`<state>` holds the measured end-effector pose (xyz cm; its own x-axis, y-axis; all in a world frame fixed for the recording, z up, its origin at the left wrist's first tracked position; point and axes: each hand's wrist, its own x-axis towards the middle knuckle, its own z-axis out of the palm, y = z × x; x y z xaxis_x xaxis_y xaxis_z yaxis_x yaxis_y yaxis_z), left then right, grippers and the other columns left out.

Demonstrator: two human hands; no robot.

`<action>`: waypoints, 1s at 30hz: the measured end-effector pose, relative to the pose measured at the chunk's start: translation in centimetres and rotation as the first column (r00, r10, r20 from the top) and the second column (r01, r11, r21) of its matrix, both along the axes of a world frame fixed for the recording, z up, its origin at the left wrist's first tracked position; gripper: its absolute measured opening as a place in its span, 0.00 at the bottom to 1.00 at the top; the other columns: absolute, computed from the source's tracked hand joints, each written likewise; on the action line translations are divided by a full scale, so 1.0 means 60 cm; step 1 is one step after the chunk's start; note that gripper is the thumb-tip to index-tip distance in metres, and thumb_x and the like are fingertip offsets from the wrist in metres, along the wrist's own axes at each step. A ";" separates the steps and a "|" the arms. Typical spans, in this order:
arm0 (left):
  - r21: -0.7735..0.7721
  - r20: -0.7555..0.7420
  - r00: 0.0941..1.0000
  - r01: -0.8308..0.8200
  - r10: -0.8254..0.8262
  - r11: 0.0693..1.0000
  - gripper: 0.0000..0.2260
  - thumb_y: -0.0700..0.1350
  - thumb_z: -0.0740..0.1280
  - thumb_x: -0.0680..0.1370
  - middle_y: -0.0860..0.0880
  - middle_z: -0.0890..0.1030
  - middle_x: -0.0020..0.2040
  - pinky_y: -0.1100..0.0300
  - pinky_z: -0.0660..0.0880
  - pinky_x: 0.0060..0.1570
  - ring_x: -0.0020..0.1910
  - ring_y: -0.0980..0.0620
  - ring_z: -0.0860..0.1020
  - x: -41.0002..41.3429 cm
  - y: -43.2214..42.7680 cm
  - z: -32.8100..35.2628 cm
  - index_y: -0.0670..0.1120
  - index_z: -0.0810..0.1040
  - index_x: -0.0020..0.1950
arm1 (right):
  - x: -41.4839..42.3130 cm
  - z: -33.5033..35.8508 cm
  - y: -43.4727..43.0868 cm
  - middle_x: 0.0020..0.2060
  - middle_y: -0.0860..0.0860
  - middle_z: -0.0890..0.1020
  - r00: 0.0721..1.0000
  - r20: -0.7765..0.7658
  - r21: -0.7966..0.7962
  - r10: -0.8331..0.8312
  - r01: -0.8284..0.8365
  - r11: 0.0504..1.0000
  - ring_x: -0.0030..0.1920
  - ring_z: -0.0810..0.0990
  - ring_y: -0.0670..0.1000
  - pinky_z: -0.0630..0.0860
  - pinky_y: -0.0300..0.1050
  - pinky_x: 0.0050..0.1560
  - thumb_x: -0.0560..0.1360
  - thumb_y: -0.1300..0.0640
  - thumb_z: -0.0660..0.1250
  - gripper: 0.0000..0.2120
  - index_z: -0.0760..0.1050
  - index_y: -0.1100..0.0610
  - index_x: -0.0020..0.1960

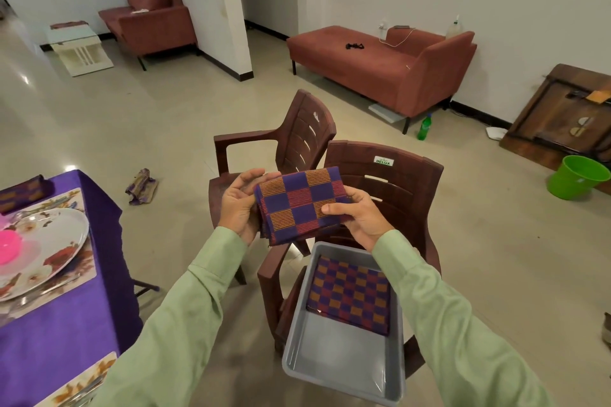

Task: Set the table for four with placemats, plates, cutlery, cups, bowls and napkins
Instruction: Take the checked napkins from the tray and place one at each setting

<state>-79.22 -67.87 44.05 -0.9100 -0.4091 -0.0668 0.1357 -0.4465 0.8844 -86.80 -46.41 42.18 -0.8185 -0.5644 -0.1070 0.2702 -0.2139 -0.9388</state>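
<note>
Head view: left hand (236, 208) and right hand (360, 220) pinch a folded napkin (299, 205) above the tray (340, 370), a second napkin (350, 294) at its far end; the table (66, 324) looks partly laid, napkins seemingly left.

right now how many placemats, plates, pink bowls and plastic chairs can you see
placemats: 2
plates: 1
pink bowls: 1
plastic chairs: 2
total: 6
</note>
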 end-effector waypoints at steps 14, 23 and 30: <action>-0.518 0.197 0.944 0.329 -0.264 0.790 0.15 0.44 0.68 0.78 0.48 0.82 0.58 0.58 0.78 0.55 0.57 0.52 0.81 -0.015 -0.001 0.023 0.48 0.76 0.65 | -0.034 0.067 -0.009 0.46 0.59 0.85 0.901 -0.342 0.422 0.266 -0.106 0.900 0.50 0.85 0.57 0.79 0.63 0.57 0.69 0.63 0.77 0.09 0.80 0.63 0.47; -0.331 0.145 0.971 0.230 -0.191 0.915 0.05 0.43 0.70 0.77 0.46 0.84 0.48 0.45 0.79 0.53 0.50 0.46 0.82 -0.022 0.033 -0.004 0.48 0.80 0.52 | -0.018 0.060 0.012 0.57 0.59 0.82 0.952 -0.195 0.211 0.237 -0.195 0.958 0.61 0.80 0.59 0.77 0.61 0.61 0.72 0.66 0.74 0.19 0.77 0.59 0.62; -0.521 0.002 0.989 0.128 -0.149 0.844 0.15 0.37 0.71 0.75 0.48 0.82 0.51 0.56 0.81 0.50 0.53 0.50 0.82 -0.005 0.032 -0.005 0.47 0.77 0.60 | -0.010 0.030 0.013 0.56 0.62 0.82 0.978 -0.190 0.122 0.087 -0.065 0.990 0.58 0.81 0.61 0.80 0.59 0.56 0.74 0.72 0.67 0.17 0.75 0.63 0.63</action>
